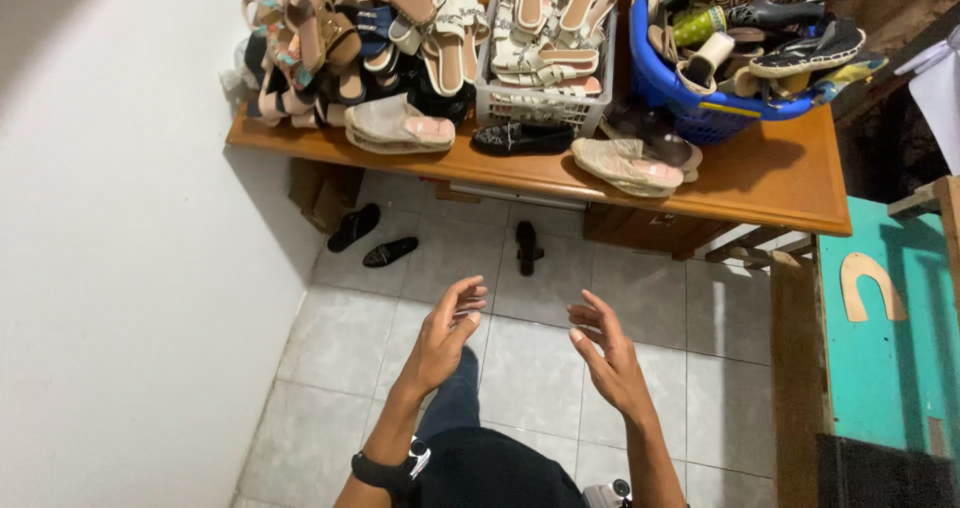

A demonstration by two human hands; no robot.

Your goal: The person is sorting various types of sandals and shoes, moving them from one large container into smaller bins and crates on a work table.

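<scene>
Grey tile floor point(530, 378) is sitting right under both hands, nothing's being held atm. Left hand point(447, 336) is hanging in the air w/ fingers loosely curled and spread, palm facing inward; right hand point(603, 351) is mirroring it, fingers open and apart, the two hands staying near each other but not touching. A black watch point(385, 471) is wrapping the left wrist.

Closest thing to the hands is a single black sandal point(526, 247) lying on the floor just ahead of them, btw the fingertips and the wooden counter point(780, 173). Two more black shoes point(372, 238) are lying further left by the wall. Counter's carrying piles of sandals, a white basket point(540, 103) and a blue basket point(700, 113), well apart from the hands.
</scene>
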